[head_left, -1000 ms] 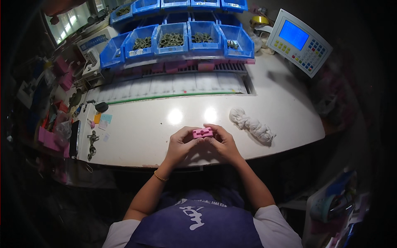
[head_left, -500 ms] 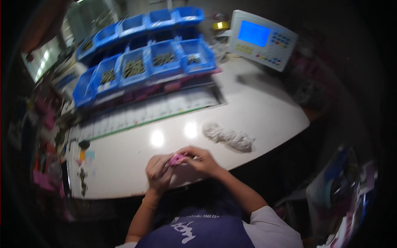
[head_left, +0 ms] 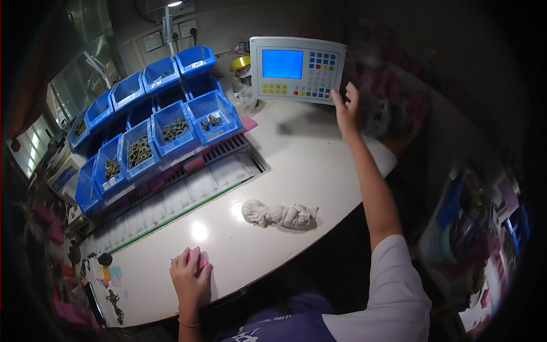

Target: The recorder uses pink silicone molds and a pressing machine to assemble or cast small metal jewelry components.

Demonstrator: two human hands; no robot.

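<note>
In the head view, my left hand [head_left: 188,276] rests on the white worktop with its fingers closed round a pink block [head_left: 199,260], near the lower left. My right hand [head_left: 346,114] is raised at the upper right with its fingers apart and slightly bent, holding nothing, beside the lower right corner of a keypad panel [head_left: 282,64] with a blue screen. Whether a fingertip touches the panel I cannot tell. A knotted white cloth [head_left: 276,214] lies between my two hands on the worktop [head_left: 302,159].
Tiered blue bins [head_left: 134,162], several holding small dull green-grey rings, stand at the back left above a ribbed white strip with a green edge [head_left: 162,219]. A small dark object [head_left: 105,259] and metal pieces lie at the left. A cluttered stand [head_left: 450,228] is beyond the right edge.
My right hand has let go of the pink block and risen to the keypad panel. My left hand still holds the block, now lower and further left in view. The camera has turned rightward.
</note>
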